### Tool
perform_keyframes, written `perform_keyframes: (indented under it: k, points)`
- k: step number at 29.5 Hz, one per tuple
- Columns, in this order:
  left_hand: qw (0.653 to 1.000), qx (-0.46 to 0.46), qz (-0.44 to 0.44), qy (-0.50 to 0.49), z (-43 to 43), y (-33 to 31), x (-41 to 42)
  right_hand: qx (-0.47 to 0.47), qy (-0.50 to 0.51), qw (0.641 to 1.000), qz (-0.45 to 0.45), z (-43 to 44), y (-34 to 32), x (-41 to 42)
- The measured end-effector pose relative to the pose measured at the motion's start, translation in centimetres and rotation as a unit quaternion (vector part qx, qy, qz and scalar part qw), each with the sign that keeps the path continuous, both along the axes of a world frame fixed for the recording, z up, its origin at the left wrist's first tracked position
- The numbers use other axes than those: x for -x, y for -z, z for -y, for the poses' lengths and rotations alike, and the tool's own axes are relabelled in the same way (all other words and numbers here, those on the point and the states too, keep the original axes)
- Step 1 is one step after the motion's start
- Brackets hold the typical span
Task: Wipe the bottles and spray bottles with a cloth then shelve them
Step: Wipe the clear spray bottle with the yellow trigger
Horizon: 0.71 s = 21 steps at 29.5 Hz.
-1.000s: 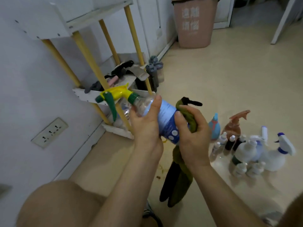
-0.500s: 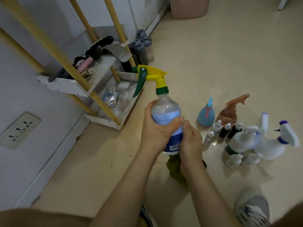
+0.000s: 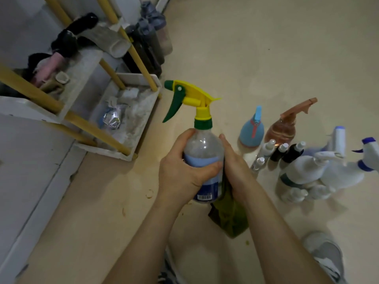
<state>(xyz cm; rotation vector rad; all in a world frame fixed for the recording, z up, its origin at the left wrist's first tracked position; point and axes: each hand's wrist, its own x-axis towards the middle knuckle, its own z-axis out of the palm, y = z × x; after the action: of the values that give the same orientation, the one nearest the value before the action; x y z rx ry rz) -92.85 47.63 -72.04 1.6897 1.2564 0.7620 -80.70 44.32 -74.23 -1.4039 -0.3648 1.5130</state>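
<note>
At far left a rack (image 3: 61,117) is standing against the wall, its top running out of frame and the clutter on its trays too blurred to name. Right of it, mid-scene, the left hand (image 3: 181,178) is gripping the sprayer (image 3: 203,152) round its belly, thumb lying across the blue label, holding it over the floor (image 3: 266,48). The sprayer is standing nearly upright, its long axis running near to far, yellow head at the far end, green nozzle and trigger pointing left toward the rack. The right hand (image 3: 235,171) is clasping the cloth (image 3: 229,216) against the sprayer's right side. Its fingertips are hiding behind the sprayer, and the cloth's tail is hanging below. Farther right, bottles (image 3: 299,171) are clustering on the floor, the rightmost cut off by the edge. At near right a shoe (image 3: 326,255) is showing only partly.
</note>
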Motion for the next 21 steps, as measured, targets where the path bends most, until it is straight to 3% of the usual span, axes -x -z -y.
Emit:
perform_keyframes:
  k: [6, 11, 14, 21]
  points:
    - [0.993, -0.038, 0.032, -0.109, -3.5, 4.0, -1.9, 0.029, 0.029, 0.993, 0.107, -1.0, 2.9, 1.0]
    - [0.994, 0.004, -0.014, -0.107, -7.2, 6.9, -4.7, 0.072, 0.158, 0.973, 0.152, -0.1, 5.9, 0.0]
    - [0.99, 0.072, -0.009, -0.119, -10.0, 9.5, -7.2, 0.062, 0.153, 0.971, 0.17, 0.2, 6.4, -1.4]
    - [0.99, 0.06, -0.11, -0.057, -14.2, 17.6, -12.2, 0.055, 0.134, 0.974, 0.172, 1.0, 9.2, -2.0]
